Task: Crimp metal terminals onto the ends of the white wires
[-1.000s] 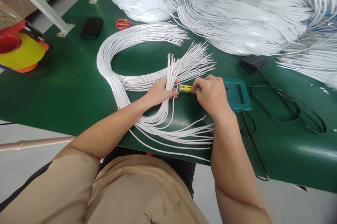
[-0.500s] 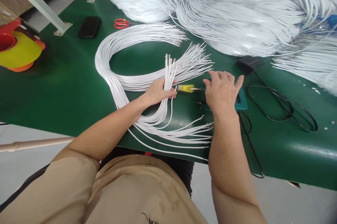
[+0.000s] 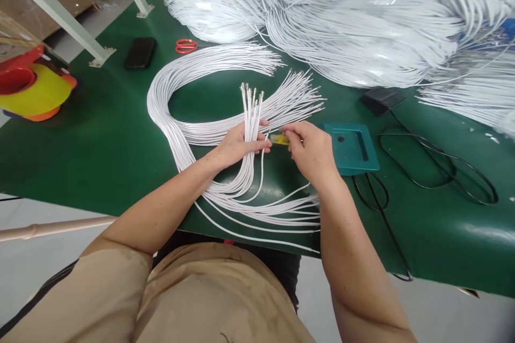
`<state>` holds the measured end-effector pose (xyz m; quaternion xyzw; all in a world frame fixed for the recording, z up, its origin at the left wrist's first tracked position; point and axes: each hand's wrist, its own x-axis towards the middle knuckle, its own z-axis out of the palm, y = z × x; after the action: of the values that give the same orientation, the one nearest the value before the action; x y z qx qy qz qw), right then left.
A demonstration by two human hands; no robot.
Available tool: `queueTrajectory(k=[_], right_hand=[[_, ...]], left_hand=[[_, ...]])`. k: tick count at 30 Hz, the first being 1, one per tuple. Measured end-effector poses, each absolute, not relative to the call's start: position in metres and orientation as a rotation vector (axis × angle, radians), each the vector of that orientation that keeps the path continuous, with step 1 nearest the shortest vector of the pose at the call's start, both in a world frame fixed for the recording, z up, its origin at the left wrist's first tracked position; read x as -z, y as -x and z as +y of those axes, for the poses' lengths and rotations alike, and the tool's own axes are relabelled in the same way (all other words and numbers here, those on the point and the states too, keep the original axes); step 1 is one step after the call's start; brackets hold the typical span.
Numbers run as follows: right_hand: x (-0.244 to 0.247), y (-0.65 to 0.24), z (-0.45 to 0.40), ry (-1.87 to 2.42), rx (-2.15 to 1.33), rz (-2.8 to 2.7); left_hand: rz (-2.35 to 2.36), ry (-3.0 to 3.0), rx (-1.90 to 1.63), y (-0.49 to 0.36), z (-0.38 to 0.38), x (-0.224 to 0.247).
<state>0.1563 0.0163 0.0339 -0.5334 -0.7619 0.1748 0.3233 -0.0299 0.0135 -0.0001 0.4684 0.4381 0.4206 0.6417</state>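
Observation:
My left hand [image 3: 237, 145] is closed round a bunch of white cables [image 3: 251, 112], whose metal-tipped ends stick up above the fingers. One cable end at its fingertips meets a yellow piece [image 3: 279, 139]. My right hand [image 3: 311, 150] is at the other side of that yellow piece, its fingers pinched together; what they grip is mostly hidden. A curved bundle of white cables [image 3: 161, 96] lies behind and left of my hands. More loose cable ends [image 3: 277, 214] spread below them. Just right of my right hand sits a teal device [image 3: 352, 148].
Large heaps of white cables [image 3: 362, 21] cover the back of the green table [image 3: 100, 155]. Red-handled scissors [image 3: 186, 46], a black phone-like object [image 3: 139, 53] and a yellow and red container [image 3: 34, 88] are at left. A black box [image 3: 382, 100] and black cord [image 3: 454, 171] lie right.
My right hand has moved left from over the teal device to the yellow piece, and its spread fingers have closed. The teal device is uncovered. My left hand's cable bunch has shifted slightly left.

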Motion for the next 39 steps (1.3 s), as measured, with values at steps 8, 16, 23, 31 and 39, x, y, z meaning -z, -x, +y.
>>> queueTrajectory(k=[8,16,23,31,39], right_hand=[[-0.036,-0.145,0.012,1.471,-0.729,-2.005],[-0.035,-0.141,0.013,1.492,-0.965,-1.832],[-0.031,-0.142,0.014,1.481,-0.937,-1.820],[-0.036,-0.146,0.016,1.516,-1.018,-1.766],[-0.040,-0.142,0.012,1.541,-1.069,-1.791]], left_hand=[[0.967,-1.116,-0.938,0.031,0.014,0.001],[0.943,-1.207,-0.929,0.032,0.015,0.004],[0.922,-1.215,-0.913,0.032,0.014,0.004],[0.943,-1.150,-0.915,0.031,0.014,0.003],[0.996,-1.250,-0.929,0.031,0.014,0.006]])
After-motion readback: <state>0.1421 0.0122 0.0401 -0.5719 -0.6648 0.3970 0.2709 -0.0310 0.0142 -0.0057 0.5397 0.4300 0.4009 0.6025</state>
